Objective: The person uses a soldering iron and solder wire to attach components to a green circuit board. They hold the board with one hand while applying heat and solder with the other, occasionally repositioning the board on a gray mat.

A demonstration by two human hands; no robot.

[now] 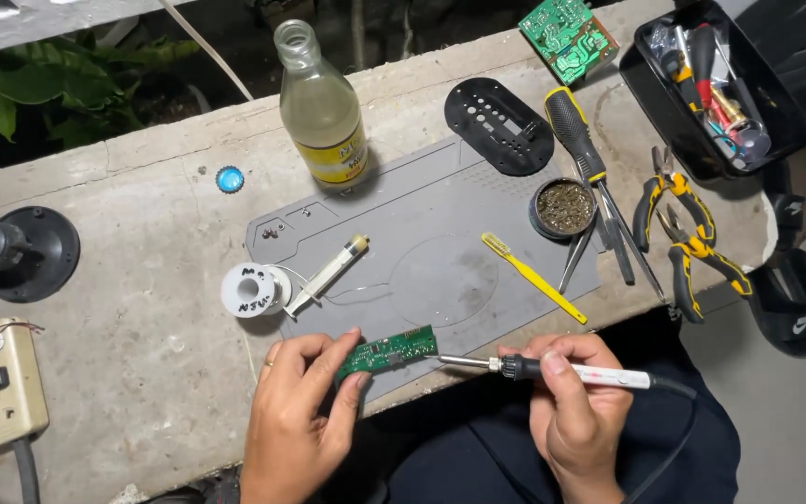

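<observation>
My left hand [298, 397] pinches a small green circuit board [386, 350] at its left end, holding it on the near edge of a grey work mat [422, 215]. My right hand [576, 401] grips a soldering iron [599, 375] with a white handle and black collar. The iron's metal tip points left and touches the right end of the board. A solder spool [254, 289] and a flux syringe [328, 273] lie just beyond my left hand, with a thin wire running from the spool across the mat.
A glass bottle [321, 107], a blue bottle cap [229, 179], a black perforated plate [499, 125], a tip-cleaner tin [562, 207], a yellow toothbrush [534, 277], tweezers, a screwdriver [578, 140], pliers [678, 229], a black tool tray [715, 89], another circuit board [568, 37] and a power strip [6, 383] lie around on the concrete ledge.
</observation>
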